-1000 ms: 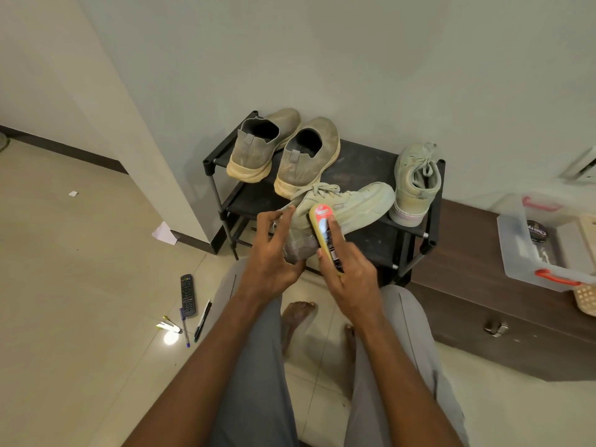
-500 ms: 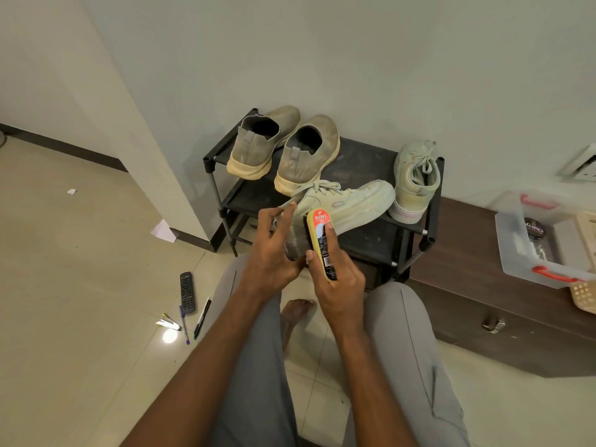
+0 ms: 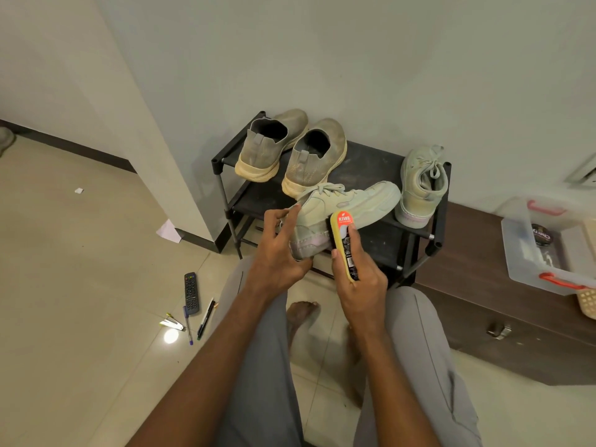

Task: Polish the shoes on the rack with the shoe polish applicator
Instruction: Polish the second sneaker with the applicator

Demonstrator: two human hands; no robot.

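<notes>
My left hand (image 3: pixel 278 250) grips the heel of a pale green lace-up sneaker (image 3: pixel 351 204), held in the air in front of the black shoe rack (image 3: pixel 371 169) with its toe pointing right. My right hand (image 3: pixel 359 279) holds a yellow shoe polish applicator (image 3: pixel 344 243) with a red label, pressed against the sneaker's side near the heel. The matching green sneaker (image 3: pixel 421 185) stands at the rack's right end. Two tan slip-on shoes (image 3: pixel 290 150) sit at the rack's left, heels toward me.
A dark wooden cabinet (image 3: pixel 483 285) to the right carries a clear plastic bin (image 3: pixel 545 250) with red handles. A remote control (image 3: pixel 191 292), pens and a small clip lie on the tiled floor at left. My knees and bare feet are below the hands.
My right hand has slid the applicator along the sneaker's side, first toward the heel and then back to the right. The left hand keeps its hold on the heel.
</notes>
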